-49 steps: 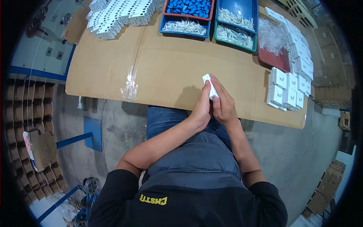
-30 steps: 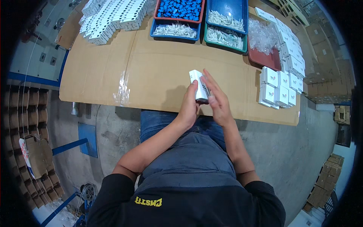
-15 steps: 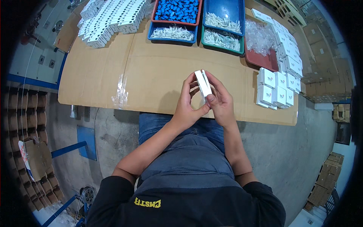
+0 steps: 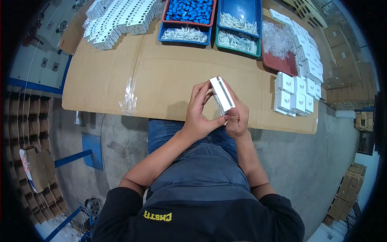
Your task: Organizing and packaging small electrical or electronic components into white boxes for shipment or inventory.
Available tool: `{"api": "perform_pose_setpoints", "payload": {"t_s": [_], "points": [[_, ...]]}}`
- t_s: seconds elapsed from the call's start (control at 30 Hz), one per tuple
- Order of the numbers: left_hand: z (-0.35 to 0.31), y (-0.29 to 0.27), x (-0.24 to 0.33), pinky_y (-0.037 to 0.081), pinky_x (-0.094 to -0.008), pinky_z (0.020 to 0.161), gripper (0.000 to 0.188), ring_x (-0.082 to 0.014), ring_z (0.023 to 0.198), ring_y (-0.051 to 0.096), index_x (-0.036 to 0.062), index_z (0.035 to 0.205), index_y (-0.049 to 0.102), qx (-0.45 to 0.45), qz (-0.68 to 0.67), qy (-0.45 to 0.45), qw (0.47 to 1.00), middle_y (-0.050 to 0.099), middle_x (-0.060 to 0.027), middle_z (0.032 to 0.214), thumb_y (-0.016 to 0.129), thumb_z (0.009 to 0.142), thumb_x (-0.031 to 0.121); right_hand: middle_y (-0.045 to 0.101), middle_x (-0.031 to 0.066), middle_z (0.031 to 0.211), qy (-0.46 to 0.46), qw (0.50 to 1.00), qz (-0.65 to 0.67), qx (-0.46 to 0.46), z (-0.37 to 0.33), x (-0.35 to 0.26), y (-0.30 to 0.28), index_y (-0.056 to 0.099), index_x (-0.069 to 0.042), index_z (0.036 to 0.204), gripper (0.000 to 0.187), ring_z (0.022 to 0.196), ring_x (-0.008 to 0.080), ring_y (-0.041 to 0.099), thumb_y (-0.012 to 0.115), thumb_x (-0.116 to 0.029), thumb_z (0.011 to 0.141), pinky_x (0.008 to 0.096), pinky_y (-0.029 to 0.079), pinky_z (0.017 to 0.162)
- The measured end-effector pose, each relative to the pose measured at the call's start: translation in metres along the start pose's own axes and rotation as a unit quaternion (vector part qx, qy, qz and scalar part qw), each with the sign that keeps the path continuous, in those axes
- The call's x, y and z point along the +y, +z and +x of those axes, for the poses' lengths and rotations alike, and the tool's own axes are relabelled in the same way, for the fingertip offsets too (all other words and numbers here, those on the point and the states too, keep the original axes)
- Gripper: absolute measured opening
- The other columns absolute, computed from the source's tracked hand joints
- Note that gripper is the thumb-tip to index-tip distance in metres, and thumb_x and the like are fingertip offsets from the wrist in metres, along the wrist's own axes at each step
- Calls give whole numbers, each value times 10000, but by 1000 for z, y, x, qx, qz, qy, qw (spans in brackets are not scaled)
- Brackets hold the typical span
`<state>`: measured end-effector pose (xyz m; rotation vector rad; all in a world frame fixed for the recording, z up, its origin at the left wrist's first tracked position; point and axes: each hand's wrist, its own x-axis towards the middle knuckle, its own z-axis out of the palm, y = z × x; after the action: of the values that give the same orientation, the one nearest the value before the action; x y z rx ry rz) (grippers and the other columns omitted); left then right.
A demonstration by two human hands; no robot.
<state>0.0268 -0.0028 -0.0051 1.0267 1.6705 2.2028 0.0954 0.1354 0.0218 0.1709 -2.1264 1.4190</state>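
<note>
Between my two hands, over the front edge of the cardboard-topped table [image 4: 161,84], is a white box-shaped piece [image 4: 221,96] with a dark slot running along its upturned side. My left hand [image 4: 198,109] grips its left side, fingers behind and thumb at the lower end. From the right, my right hand [image 4: 238,115] holds it too, thumb pressed near the bottom corner and fingers partly hidden behind it. The piece is tilted, its top leaning left. What lies inside the slot is too small to make out.
White boxes [image 4: 298,97] stand stacked at the right, and rows of white pieces [image 4: 121,20] at the far left. Behind my hands are trays of blue parts [image 4: 189,11], a blue tray of white sticks [image 4: 184,35], a green tray [image 4: 237,42], and clear plastic bags [image 4: 277,40] on a red tray.
The white box-shaped piece has turned in my hands, so its slotted side now shows wider. My right thumb has shifted slightly down and right along it.
</note>
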Motion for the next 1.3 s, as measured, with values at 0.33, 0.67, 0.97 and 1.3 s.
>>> {"api": "perform_pose_setpoints", "payload": {"t_s": [0.33,0.67,0.97,1.3], "points": [[3,0,-1,496,-400,1074,829,-250,1291,562,-15,1554,347,79,-144,-144,976,545,-98,1297,791,897,225,501,255,1538,91,992,77,-38,3,9,-2,475,35,1519,631,1451,367,474,493,-431,1094,434,371,1182],[10,0,14,527,-362,968,650,-180,1137,635,131,1437,499,103,-295,-419,852,620,-61,1272,409,1049,645,467,252,1567,1,982,-148,-117,0,9,-2,561,-31,1458,647,1457,418,455,785,-250,892,453,416,1161],[7,7,8,502,-361,992,711,-159,1146,595,148,1481,466,139,-301,-435,837,598,-25,1260,343,1053,703,590,281,1421,-31,970,-223,-96,1,24,13,586,50,1367,521,1325,412,590,702,-223,938,450,518,1063],[3,19,-1,452,-347,1059,559,-163,1194,566,131,1401,524,231,-357,-414,805,597,-23,1270,412,1091,583,635,274,1357,-60,958,-251,-123,-9,35,18,586,82,1349,420,1252,410,642,608,-118,981,441,557,1012]]}}
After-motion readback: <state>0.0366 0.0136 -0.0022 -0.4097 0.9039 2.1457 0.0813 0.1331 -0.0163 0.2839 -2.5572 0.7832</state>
